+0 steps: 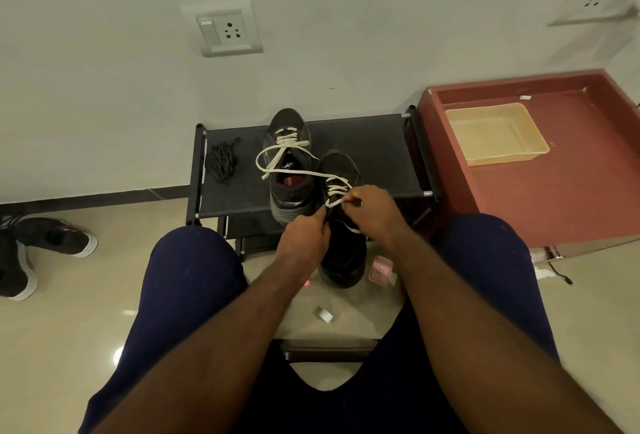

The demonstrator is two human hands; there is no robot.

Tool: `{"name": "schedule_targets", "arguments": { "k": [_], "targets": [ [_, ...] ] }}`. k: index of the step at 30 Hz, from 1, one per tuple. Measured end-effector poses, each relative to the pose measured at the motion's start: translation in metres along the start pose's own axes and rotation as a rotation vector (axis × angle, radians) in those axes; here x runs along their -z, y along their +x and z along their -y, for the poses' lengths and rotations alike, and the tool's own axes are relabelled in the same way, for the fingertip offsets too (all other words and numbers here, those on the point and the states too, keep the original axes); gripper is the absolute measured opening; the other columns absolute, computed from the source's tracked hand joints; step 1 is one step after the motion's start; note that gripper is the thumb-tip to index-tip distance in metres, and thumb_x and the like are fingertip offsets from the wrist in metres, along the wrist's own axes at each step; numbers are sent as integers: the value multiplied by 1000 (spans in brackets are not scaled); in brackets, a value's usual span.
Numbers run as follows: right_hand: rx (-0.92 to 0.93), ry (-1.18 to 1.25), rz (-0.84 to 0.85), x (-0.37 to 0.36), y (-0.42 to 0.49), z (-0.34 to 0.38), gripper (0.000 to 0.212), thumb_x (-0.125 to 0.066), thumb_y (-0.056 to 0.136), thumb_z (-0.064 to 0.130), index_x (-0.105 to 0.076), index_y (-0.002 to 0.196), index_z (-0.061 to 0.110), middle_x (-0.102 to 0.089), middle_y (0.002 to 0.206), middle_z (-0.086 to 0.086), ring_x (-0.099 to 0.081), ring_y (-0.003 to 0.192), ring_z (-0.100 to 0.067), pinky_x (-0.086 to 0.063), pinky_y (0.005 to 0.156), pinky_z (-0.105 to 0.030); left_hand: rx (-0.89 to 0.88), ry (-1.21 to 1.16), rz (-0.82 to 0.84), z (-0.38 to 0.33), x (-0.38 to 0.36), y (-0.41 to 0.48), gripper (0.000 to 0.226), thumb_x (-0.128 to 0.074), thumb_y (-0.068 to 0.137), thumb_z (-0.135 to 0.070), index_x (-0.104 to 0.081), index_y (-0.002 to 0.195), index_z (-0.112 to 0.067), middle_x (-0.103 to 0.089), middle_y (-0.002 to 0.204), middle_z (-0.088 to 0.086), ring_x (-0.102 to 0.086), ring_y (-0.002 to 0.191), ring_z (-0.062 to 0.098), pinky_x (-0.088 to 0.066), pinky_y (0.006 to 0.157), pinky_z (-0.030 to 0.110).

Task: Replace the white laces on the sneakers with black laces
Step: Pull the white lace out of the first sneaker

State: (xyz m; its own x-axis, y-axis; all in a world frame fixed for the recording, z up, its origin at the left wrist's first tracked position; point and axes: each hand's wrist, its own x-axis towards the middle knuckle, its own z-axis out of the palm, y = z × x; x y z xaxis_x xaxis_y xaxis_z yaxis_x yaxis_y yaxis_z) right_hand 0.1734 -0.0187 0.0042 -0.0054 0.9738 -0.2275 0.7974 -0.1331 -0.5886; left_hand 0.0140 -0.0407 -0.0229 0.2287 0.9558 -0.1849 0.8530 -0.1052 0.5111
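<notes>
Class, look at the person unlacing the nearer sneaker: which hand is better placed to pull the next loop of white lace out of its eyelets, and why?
Probably the right hand: its fingertips already pinch the white lace at the near sneaker. The left hand sits lower, steadying the shoe.

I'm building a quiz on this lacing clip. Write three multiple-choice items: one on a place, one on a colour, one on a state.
1. Where does the black lace bundle lie?
A. in the yellow tray
B. on the rack, left of the far sneaker
C. on the floor

2. What colour are the laces in both sneakers?
A. white
B. black
C. red

3. What are the hands doing?
A. resting on the knees
B. lifting the tray
C. pinching the lace of the near sneaker

Answers: B, the bundle sits on the rack's fabric; A, white laces cross both shoes; C, left hand and right hand pinch the lace.
</notes>
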Motion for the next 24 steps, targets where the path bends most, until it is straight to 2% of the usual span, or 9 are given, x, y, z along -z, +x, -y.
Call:
{"name": "schedule_targets", "arguments": {
  "k": [2, 5, 9, 11, 12, 14, 17, 20, 24],
  "targets": [
    [-4, 75, -77, 0, 1, 2, 13, -63, 95, 18, -74, 97, 13, -72, 95, -4, -64, 90, -19, -50, 82, -31, 0, -5, -2, 0, 1, -1, 39, -44, 97, -26, -52, 135, -24, -70, 99, 12, -67, 90, 33, -57, 79, 48],
    [-60, 419, -211, 8, 3, 6, 9, -64, 94, 16, -71, 90, 13, -68, 77, 0, -61, 64, -12, -50, 66, -27, 14, -47, -22, 0, 2, 1, 41, -45, 97, -24, -52, 137, -23, -70, 101, 13, -67, 92, 33, -57, 81, 47],
    [-111, 644, -391, 18, 0, 12, 22, -64, 97, 23, -68, 81, 8, -67, 72, -7, -55, 55, -10, -45, 51, -21, -1, -34, -27, -1, 1, 1, 38, -45, 97, -25, -54, 134, -23, -70, 98, 14, -67, 90, 35, -57, 79, 48],
    [-199, 640, -380, 16, 0, 5, 22, -62, 98, 22, -68, 84, 6, -68, 76, -10, -55, 53, -9, -43, 48, -21, -17, -1, -29, -2, 0, 1, 37, -45, 97, -25, -54, 133, -23, -70, 97, 15, -66, 89, 37, -56, 77, 49],
    [-244, 612, -320, 13, 1, 1, 18, -61, 98, 19, -70, 88, 7, -69, 77, -9, -56, 54, -9, -43, 47, -19, -18, 1, -31, -3, 1, 0, 37, -45, 97, -25, -54, 132, -22, -70, 96, 16, -66, 88, 38, -56, 77, 49],
    [-248, 497, -134, 7, 0, -4, 14, -60, 95, 11, -73, 100, 8, -69, 82, -4, -61, 62, -9, -48, 53, -19, -17, -3, -36, -3, 1, 1, 35, -46, 97, -26, -55, 130, -22, -70, 95, 15, -66, 87, 37, -56, 77, 49],
    [-60, 161, 5, 0, -2, -4, 19, -64, 90, 10, -76, 104, 10, -74, 98, -6, -67, 91, -19, -54, 84, -33, -23, 0, -29, -1, 1, 1, 35, -46, 97, -25, -55, 132, -22, -71, 95, 13, -66, 87, 35, -56, 77, 48],
    [-9, 100, -72, 0, -4, 2, 15, -63, 96, 20, -74, 94, 11, -73, 93, -6, -66, 89, -21, -50, 78, -32, -13, 4, -21, -2, 3, -2, 40, -45, 98, -24, -52, 138, -23, -71, 99, 14, -67, 90, 35, -56, 79, 48],
    [-16, 413, -255, 10, -4, 12, 7, -62, 96, 20, -69, 92, 18, -68, 83, 2, -66, 78, -17, -55, 74, -34, 6, -35, -30, -3, 3, 0, 41, -46, 98, -23, -52, 139, -22, -71, 103, 14, -67, 94, 34, -56, 83, 48]
  ]
}}
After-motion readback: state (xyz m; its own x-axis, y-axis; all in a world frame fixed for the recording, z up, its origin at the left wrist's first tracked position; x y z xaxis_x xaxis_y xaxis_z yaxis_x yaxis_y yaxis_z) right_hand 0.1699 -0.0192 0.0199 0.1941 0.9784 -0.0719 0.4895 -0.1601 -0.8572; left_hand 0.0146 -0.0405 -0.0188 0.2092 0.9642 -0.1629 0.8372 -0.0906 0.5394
